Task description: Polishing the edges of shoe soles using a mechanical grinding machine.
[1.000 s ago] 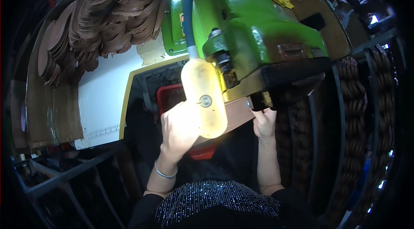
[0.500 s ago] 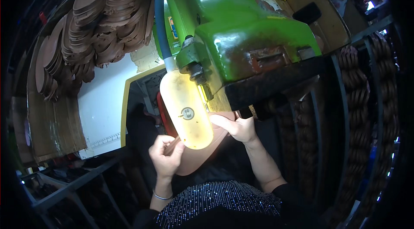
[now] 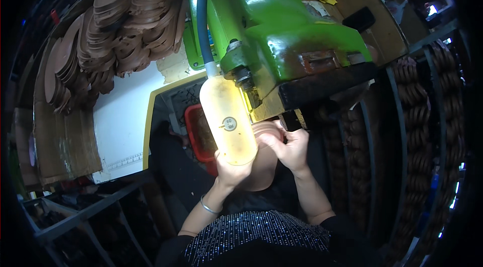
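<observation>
We hold a tan sole under the green press, both hands closed on it: left hand beneath the yellow lamp, right hand by the machine's dark foot (fingertips partly hidden). A red bin sits behind.
</observation>
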A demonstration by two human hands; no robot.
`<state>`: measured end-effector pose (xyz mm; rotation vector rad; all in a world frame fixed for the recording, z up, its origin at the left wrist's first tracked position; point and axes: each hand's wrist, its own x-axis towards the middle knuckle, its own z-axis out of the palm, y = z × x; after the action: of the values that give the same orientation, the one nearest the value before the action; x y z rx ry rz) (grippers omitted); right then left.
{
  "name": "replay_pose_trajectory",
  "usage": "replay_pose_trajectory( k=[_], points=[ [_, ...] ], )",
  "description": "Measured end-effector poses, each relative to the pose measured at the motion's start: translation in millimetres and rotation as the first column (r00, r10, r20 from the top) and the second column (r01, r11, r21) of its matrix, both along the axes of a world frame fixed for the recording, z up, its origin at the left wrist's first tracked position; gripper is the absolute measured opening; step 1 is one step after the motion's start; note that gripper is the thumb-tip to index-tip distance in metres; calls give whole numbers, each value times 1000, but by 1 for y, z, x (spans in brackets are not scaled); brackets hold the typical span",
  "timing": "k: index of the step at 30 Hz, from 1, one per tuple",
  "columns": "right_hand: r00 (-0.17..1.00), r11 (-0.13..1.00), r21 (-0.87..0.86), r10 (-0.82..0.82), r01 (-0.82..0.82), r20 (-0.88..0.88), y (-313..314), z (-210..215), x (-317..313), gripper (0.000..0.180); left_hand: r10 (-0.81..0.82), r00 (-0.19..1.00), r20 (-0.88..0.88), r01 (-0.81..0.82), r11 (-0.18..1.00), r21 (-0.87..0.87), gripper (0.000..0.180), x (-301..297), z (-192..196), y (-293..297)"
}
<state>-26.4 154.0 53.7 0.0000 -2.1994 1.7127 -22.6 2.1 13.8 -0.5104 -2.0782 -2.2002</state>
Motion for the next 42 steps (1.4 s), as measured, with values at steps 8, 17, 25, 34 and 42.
replay_pose_trajectory(
  k=[8, 17, 25, 34, 42],
  points=[
    [993, 999, -52, -4, 10, 116, 3, 15, -2, 20, 244, 954, 174, -256, 966, 48, 11, 3, 1, 18],
    [953, 931, 205, 295, -302, 66, 18, 43, -19, 25, 334, 913, 235, -370, 920, 128, 23, 7, 4, 14],
    [781, 793, -333, -589, 509, -208, 140, 128, 21, 50, 5, 999, 51, -47, 477, 878, 43, -85, -21, -79],
    [880, 551, -732, -455, 401, 140, 170, 24, -99, 70, 611, 367, -702, -878, 477, -44, 36, -237, 109, -86],
    [900, 645, -636, -382, 424, 212, 167, 27, -79, 55, 337, 316, -887, -912, 367, -186, 59, -294, 180, -70]
  ],
)
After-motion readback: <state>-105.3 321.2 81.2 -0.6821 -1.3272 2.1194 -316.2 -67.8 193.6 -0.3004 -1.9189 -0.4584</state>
